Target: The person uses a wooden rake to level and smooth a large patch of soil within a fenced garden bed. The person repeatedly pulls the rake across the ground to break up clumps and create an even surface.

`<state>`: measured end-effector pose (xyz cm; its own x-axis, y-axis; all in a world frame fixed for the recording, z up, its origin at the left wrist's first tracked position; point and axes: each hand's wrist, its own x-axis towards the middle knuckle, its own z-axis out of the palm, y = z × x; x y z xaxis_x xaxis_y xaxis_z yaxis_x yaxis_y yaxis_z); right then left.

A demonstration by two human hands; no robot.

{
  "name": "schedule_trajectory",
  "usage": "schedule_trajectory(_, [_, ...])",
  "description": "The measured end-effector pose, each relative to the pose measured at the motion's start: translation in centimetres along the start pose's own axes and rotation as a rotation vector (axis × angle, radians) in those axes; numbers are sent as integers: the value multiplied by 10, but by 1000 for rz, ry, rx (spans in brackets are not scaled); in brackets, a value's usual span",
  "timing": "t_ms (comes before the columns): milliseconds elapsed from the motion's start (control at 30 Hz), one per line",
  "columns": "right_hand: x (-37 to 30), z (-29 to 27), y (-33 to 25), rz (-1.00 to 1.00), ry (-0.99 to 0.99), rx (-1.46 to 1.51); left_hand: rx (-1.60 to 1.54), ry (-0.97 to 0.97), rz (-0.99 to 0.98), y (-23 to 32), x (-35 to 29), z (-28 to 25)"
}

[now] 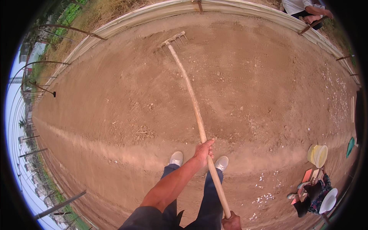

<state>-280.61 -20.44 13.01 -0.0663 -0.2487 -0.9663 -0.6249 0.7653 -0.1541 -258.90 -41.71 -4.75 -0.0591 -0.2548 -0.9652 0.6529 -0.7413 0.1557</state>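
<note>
A long rake with a pale wooden handle [192, 96] stretches away from me over brown soil [145, 99]. Its toothed head [174, 38] rests at the far side of the bed, tines on or in the dirt. Partway along the shaft, my left hand [204, 148] is wrapped round the wood, with the arm reaching across in front of my legs. My right hand [232, 222] grips the butt end of the handle at the lower edge of the view; part of it is cut off.
A pale sheet barrier [245, 8] borders the far side, with metal rods along it. At right sit a yellowish bucket [317, 155] and a person in a white hat [329, 200]. Another person [306, 9] is beyond the barrier. Small stones and white scraps [264, 197] dot the ground.
</note>
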Motion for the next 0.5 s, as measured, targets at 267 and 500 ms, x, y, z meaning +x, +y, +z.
schedule_trajectory(267, [-6,19,32,-49,-63,-200,-149,43,-92,-26,-19,-70])
schedule_trajectory(500, [-83,55,39,56,-49,-208,-146,86,-125,-7,-52,-108])
